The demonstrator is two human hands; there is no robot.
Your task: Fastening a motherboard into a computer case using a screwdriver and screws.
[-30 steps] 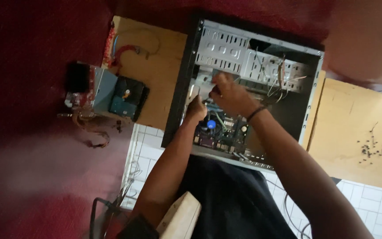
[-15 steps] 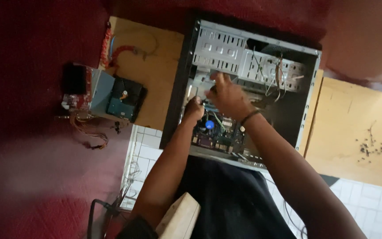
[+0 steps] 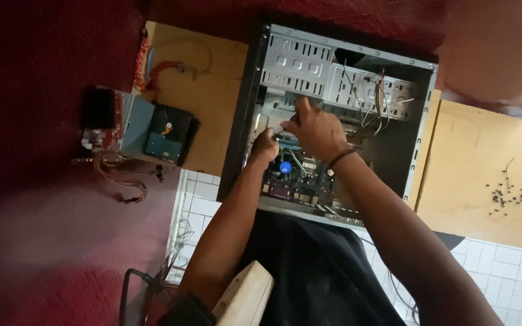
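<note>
Here, listed from the hands outward:

- Right hand (image 3: pixel 316 130): inside the open computer case (image 3: pixel 421 130), knuckles up, fingers curled down and together toward the board. What the grip pinches, if anything, is hidden under the hand; I cannot tell whether it is clamped on a part. A dark band sits at the wrist.
- Left hand (image 3: pixel 265 147): just beside the right, lower and nearer the case's left wall, closed into a loose fist. Whether its grip holds something I cannot tell.
- Relation between the two: the hands almost touch, the right above and farther into the case, the left closer to the body. A thin pale piece shows between them, too small to identify.
- Motherboard (image 3: pixel 297 178): lies flat in the case floor directly below both hands, with a blue round part (image 3: pixel 285 167) just under the left fist. The right hand is the nearer one to the board's upper edge.
- Loose wires (image 3: pixel 373 105): a bundle to the right of the right hand, running up toward the drive cage (image 3: pixel 300 63), which spans the far end of the case.
- Desk (image 3: pixel 212 102): wooden, carries the case; its long axis runs away from the person.
- Hard drive (image 3: pixel 167 133): well apart to the left, lying flat on the desk, beside a red cable (image 3: pixel 161 69).
- Small screws (image 3: pixel 505 194): scattered on a second wooden board (image 3: pixel 472 157), well apart to the right.
</note>
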